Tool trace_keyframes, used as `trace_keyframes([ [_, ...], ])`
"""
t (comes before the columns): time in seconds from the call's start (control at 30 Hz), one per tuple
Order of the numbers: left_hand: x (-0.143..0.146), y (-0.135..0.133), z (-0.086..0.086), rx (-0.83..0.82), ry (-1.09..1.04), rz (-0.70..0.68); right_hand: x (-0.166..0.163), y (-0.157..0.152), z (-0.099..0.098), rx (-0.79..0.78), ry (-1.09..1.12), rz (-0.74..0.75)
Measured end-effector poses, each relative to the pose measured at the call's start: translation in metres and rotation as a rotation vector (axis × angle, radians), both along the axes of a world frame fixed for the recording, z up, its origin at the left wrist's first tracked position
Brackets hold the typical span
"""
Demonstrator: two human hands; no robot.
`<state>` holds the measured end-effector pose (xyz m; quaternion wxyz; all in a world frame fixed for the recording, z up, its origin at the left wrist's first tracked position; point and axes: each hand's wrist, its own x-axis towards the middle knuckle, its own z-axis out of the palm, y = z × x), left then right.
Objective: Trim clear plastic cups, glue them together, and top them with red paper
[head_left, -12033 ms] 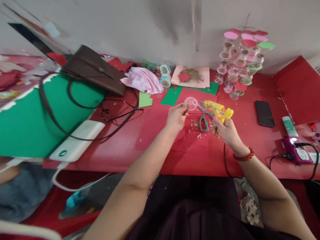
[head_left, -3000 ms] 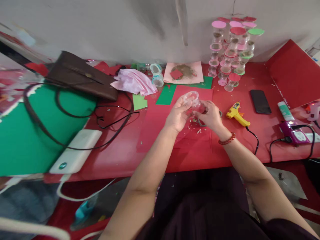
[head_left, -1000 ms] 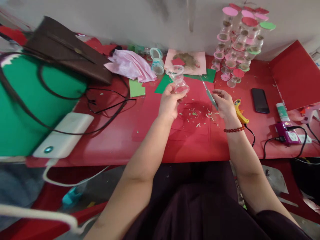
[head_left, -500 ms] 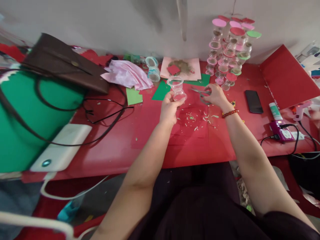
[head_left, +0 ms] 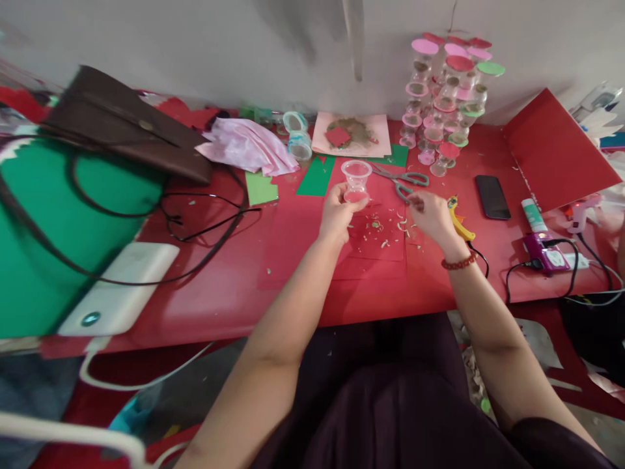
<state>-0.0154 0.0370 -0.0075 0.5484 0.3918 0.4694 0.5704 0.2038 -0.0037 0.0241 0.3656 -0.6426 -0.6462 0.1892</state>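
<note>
My left hand (head_left: pixel 336 213) is closed around the lower end of a clear double plastic cup (head_left: pixel 356 180) and holds it upright over the red paper. My right hand (head_left: pixel 430 213) hovers just in front of the grey scissors (head_left: pixel 401 179), which lie flat on the table; its fingers are loosely curled with nothing in them. The yellow glue gun (head_left: pixel 458 220) lies right beside that hand, partly hidden by it. Small paper scraps (head_left: pixel 385 231) are scattered between my hands.
A tower of clear cups with pink, red and green lids (head_left: pixel 446 98) stands at the back. A black phone (head_left: pixel 491 195), glue stick (head_left: pixel 532 215) and purple plug (head_left: pixel 547 251) lie to the right. A brown bag (head_left: pixel 122 130), green sheet (head_left: pixel 58 228) and white case (head_left: pixel 122 286) fill the left.
My right hand has let go of the scissors and drawn back toward me. The cup in my left hand has shifted slightly right and lower.
</note>
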Motion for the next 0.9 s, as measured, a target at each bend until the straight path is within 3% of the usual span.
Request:
trace_keyframes([
  [0.1,0.004,-0.006,0.003,0.037,0.034,-0.032,-0.007,-0.033,-0.008,-0.071,0.273,-0.002],
  [0.2,0.011,-0.016,0.009,0.062,0.069,-0.132,-0.012,-0.041,-0.011,-0.069,0.346,-0.017],
  [0.33,0.019,-0.027,0.014,0.059,0.04,-0.29,-0.019,-0.033,-0.004,-0.049,0.389,0.059],
  [0.5,0.023,-0.03,0.015,0.117,0.146,-0.253,-0.033,-0.02,0.006,-0.036,0.463,0.188],
  [0.67,0.02,-0.027,0.017,0.188,0.25,-0.314,-0.041,-0.008,-0.003,-0.016,0.455,0.191],
  [0.73,0.01,-0.02,0.021,0.16,0.243,-0.281,-0.037,-0.006,-0.007,-0.001,0.52,0.154],
  [0.83,-0.019,-0.008,0.029,0.139,0.248,-0.076,-0.025,-0.005,-0.008,-0.034,0.614,0.076],
  [0.9,-0.043,-0.004,0.034,0.101,0.363,0.037,-0.017,-0.007,-0.005,-0.09,0.638,0.049],
])
